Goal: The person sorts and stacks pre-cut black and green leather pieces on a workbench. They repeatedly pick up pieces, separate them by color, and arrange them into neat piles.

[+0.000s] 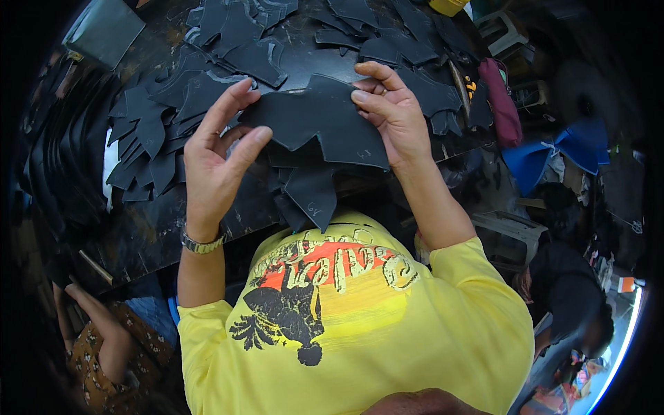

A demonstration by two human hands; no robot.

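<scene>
A black cut sheet piece (304,114) with a jagged, notched lower edge is stretched out in front of me. My left hand (223,142) holds its left end, the thumb near the lower edge and the forefinger raised at the upper corner. At its upper right edge, my right hand (393,111) pinches it between thumb and fingers. Some of the fingertips behind the piece are hidden. Below it, more black pointed pieces (311,195) stick out over the near table edge, partly covered by the held one.
Loose piles of black cut pieces (228,31) cover the dark table (173,235). Long black strips (66,145) hang at the left, below a grey box (107,31). A maroon pouch (499,104) and blue sheet (553,155) lie right. Other people sit at lower left and right.
</scene>
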